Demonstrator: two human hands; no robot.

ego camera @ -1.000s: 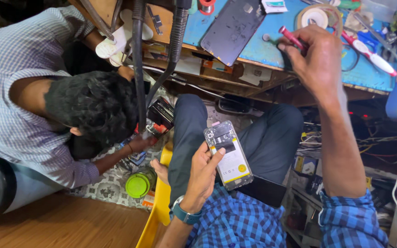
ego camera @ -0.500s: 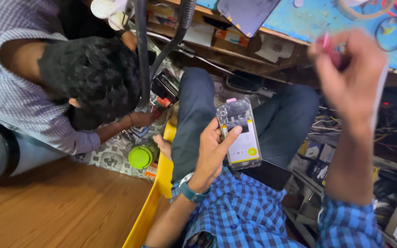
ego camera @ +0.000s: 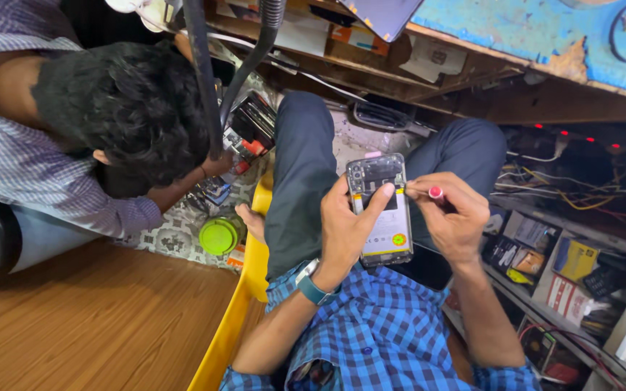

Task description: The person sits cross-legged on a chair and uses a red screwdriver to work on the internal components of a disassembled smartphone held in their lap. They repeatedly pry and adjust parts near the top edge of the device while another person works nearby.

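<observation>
**Bright centre, dark recess, bent edges**

Even, soft light falls from above onto the phone (ego camera: 380, 210) and both hands, which are sharp and free of motion blur. A pale sheen lies on the wooden floor (ego camera: 74, 318) at lower left. Under the desk (ego camera: 545, 43) the recess sinks into deep shadow, broken by small red lights. Wide-angle distortion curves the desk edge and stretches the corners. Colours are saturated, with slight softness toward the borders.

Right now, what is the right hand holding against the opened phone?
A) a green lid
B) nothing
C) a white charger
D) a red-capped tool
D: the right hand pinches a thin red-capped tool whose tip meets the opened phone, held by the left hand.
</observation>
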